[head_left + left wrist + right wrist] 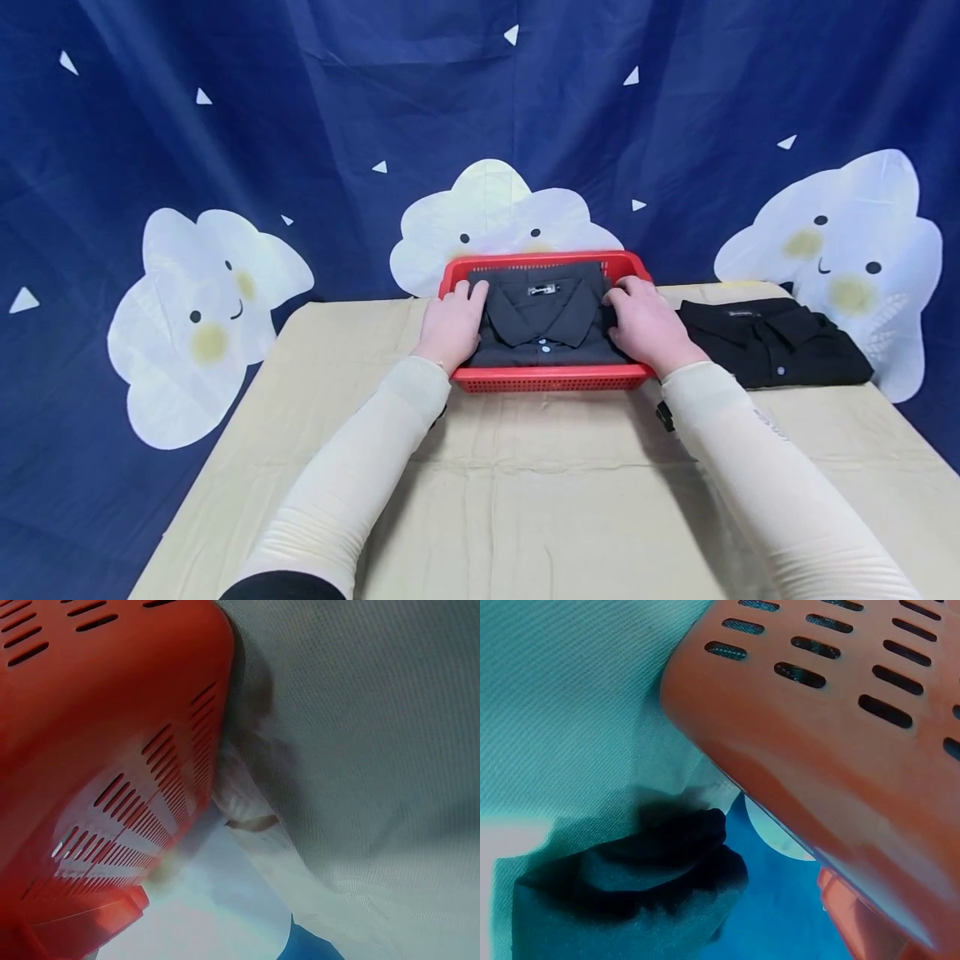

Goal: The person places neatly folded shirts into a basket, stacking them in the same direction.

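A folded dark shirt [543,333] with a collar and pale buttons lies face up in a red plastic basket [551,379]. At its left side, my left hand [452,327] reaches over the basket wall and holds the shirt's edge, its fingertips on the cloth. On the opposite side my right hand [651,323] grips the shirt's right edge with bent fingers. Both wrists cross close by the basket's ends. In the left wrist view the slotted basket wall [112,750] stands beside the cloth-covered tabletop; the right wrist view has the basket's corner [780,742]. Neither wrist view includes the fingers.
Just right of the basket, a second folded black shirt [776,346] lies on the tan-covered table [495,492]. Behind the table hangs a blue curtain [337,125] with white smiling clouds. The basket stands near the table's back edge.
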Available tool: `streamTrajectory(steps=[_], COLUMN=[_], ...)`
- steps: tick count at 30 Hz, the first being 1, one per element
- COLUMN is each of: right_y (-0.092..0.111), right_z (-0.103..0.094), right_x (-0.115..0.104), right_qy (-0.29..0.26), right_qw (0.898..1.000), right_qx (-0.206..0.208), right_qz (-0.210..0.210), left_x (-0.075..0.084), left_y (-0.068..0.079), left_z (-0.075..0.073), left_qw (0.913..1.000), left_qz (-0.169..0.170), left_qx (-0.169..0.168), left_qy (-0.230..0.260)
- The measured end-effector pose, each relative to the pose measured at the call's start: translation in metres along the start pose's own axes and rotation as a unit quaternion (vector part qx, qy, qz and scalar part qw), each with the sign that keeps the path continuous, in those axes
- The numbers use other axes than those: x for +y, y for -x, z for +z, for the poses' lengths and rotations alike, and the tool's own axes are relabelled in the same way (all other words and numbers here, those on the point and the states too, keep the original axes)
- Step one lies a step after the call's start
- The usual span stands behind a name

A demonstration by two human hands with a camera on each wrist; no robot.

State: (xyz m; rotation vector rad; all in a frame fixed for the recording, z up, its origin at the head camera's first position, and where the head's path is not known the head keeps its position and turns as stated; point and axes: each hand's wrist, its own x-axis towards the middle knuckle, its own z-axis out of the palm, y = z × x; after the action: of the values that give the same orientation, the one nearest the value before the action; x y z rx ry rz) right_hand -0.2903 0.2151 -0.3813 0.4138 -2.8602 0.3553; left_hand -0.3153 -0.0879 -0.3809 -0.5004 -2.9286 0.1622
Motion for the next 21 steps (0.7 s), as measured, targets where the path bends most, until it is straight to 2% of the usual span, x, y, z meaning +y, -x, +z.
streamTrajectory(steps=[6, 13, 21], right_y=[-0.0002, 0.0012, 0.0018], right_z=[-0.0013, -0.0027, -0.0044], right_x=[-0.0003, -0.0015, -0.0039], right_qy=[0.032, 0.046, 0.045], right_qw=[0.999, 0.999, 0.999], right_qx=[-0.011, -0.012, -0.014], right_qz=[-0.012, -0.015, -0.012], left_x=[-0.0003, -0.0013, -0.0019], left_y=[-0.0024, -0.0029, -0.0019], left_z=[0.0004, 0.0019, 0.0011], left_qw=[0.9989, 0.9981, 0.9967], left_qz=[-0.002, -0.013, -0.028], left_qx=[-0.019, -0.015, -0.042], left_qy=[-0.042, -0.058, -0.064])
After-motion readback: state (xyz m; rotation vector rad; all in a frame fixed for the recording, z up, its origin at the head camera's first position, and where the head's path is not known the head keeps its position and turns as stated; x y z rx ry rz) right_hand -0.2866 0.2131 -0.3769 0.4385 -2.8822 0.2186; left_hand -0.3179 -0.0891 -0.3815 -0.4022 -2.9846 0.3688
